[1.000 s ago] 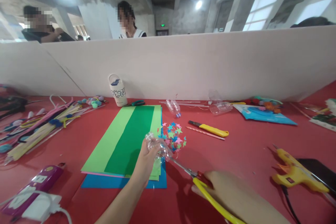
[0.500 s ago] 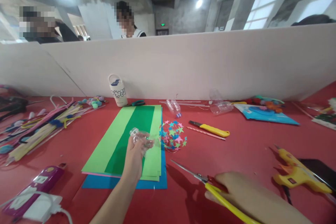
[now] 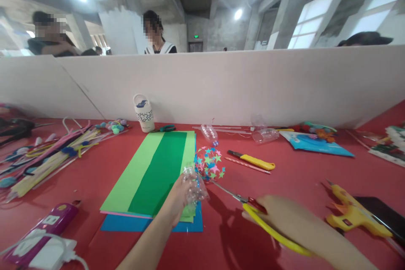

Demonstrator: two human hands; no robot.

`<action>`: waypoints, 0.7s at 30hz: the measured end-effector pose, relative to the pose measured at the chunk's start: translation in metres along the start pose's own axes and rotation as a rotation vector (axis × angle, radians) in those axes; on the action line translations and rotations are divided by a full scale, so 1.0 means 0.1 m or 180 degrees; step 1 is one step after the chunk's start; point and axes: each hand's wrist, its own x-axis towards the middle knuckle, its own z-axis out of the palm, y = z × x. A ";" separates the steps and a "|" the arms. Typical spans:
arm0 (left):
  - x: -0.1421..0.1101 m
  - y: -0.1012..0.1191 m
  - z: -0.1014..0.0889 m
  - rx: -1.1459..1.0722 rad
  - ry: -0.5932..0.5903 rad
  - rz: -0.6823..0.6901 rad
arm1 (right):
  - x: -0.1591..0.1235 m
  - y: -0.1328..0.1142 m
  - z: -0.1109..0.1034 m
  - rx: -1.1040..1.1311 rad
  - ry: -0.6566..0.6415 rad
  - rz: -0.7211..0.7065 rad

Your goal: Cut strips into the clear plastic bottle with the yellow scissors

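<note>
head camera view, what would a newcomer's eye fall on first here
Probably the round cluster of colourful stars on the red table, at the right edge of the bright green sheets. Just nearer, the left hand holds a clear plastic bottle piece, and the right hand holds yellow-handled scissors. A yellow glue gun stands out at far right.

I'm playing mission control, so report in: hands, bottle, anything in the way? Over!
Left hand: gripping clear plastic bottle. Right hand: holding scissors. Colored stars close by bottle and scissors; contact unclear.
</note>
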 end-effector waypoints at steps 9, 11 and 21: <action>0.04 -0.02 -0.04 -0.0128 0.0282 0.0132 | 0.31 -0.16 0.08 0.0336 0.0131 -0.0139; 0.04 -0.02 -0.03 -0.0177 0.0369 0.0184 | 0.26 -0.13 0.10 0.0571 0.0068 -0.0163; -0.04 0.07 0.00 -0.0441 0.0538 0.0418 | -0.03 0.07 0.43 0.2288 -0.0749 -0.0692</action>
